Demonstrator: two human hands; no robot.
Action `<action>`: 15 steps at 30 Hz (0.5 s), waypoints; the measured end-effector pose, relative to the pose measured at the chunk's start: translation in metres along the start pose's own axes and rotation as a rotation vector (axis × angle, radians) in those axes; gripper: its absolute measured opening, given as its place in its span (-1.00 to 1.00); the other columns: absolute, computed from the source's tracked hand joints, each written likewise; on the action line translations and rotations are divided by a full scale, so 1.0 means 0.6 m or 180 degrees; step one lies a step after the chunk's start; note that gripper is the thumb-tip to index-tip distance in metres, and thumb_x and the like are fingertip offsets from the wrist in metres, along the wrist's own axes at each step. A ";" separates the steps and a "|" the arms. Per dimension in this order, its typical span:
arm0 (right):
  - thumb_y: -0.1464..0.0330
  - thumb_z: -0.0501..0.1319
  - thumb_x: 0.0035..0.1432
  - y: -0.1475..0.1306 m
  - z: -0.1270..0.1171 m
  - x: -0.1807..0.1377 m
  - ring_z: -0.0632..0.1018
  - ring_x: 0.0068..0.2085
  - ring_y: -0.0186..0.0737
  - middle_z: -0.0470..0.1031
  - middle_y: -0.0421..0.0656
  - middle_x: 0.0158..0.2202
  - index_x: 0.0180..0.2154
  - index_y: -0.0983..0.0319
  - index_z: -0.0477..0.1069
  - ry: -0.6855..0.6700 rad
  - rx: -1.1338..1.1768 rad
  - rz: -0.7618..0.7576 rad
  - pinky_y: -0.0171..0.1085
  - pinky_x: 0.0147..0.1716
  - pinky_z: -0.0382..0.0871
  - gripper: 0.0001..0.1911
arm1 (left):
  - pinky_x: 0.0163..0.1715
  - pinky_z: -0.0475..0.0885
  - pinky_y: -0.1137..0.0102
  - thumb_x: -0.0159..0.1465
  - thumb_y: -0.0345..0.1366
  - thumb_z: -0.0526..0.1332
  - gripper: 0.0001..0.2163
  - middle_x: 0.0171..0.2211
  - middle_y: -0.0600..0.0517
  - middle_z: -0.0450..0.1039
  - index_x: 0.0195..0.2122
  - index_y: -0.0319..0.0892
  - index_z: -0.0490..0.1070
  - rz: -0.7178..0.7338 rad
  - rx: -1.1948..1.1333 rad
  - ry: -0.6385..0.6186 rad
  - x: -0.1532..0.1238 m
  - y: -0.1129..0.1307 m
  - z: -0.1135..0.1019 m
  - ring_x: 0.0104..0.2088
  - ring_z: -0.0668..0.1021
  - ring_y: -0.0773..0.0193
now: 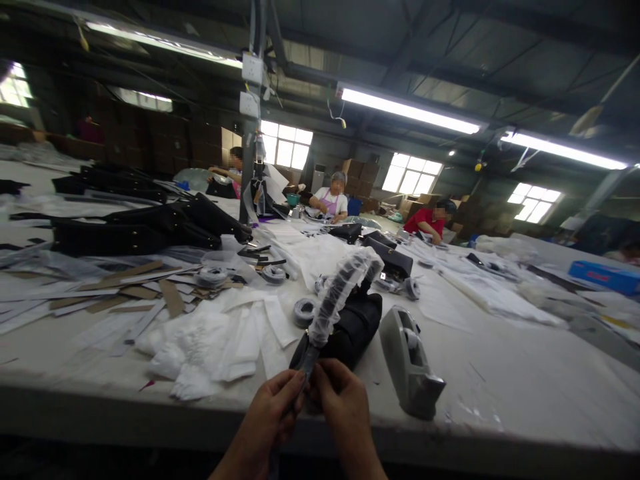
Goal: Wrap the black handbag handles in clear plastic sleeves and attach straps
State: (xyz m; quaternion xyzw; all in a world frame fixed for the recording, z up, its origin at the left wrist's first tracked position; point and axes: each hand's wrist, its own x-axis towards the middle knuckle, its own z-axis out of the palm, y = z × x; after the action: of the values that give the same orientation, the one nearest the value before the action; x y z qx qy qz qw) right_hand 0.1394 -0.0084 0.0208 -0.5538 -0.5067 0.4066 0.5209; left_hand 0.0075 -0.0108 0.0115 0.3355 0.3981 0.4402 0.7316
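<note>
1. The left hand [267,417] and the right hand [337,407] meet at the near edge of the bench [500,387], low in the head view, fingers turned toward each other.
2. Between them runs the near end of a bag handle [340,293], which is sheathed in a crinkled clear wrapping and arches up and away to the black handbag [353,330] lying on the bench just beyond the hands.
3. Left grip: thumb and fingertips pressed together on the lower end of the wrapped handle. Right grip: likewise pinching the same end from the other side; the exact contact spot is hidden by the fingers.
4. Handling, as a judgement: the wrapping looks thin, light and slippery, likely to slide or tear if pulled hard, while the handle beneath seems fairly stiff, since it keeps its arch. The bag body looks soft and light enough to shift when the handle is tugged.
5. The surest place to take hold appears to be the handle's bare end below the wrapping, where fingers meet firm material and not film.
6. A grey tape dispenser [410,367] stands on the bench just right of the bag, near the right hand.
7. White sheets [220,340] lie in a loose heap to the left, with several tape rolls [303,311] beyond them.
8. More dark bags [145,230] are stacked farther left, and 3 other people [330,197] work at the far side of the bench, well apart.
</note>
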 end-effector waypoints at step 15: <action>0.16 0.27 0.04 0.008 0.021 -0.003 0.44 -0.55 -0.27 0.49 -0.17 -0.54 -0.39 0.30 0.51 0.0098 0.0354 0.0234 -0.37 -0.60 0.30 -0.70 | -0.78 -0.18 0.60 -0.03 0.16 0.36 -0.51 -0.65 0.25 0.20 -0.45 -0.20 0.34 -0.0214 0.0119 -0.0091 -0.010 0.014 0.015 -0.76 -0.01 0.64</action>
State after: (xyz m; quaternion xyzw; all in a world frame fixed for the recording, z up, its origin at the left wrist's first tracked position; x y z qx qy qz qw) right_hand 0.1273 -0.0076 0.0145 -0.5484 -0.4545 0.4444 0.5433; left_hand 0.0103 -0.0142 0.0243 0.3418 0.4068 0.4030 0.7452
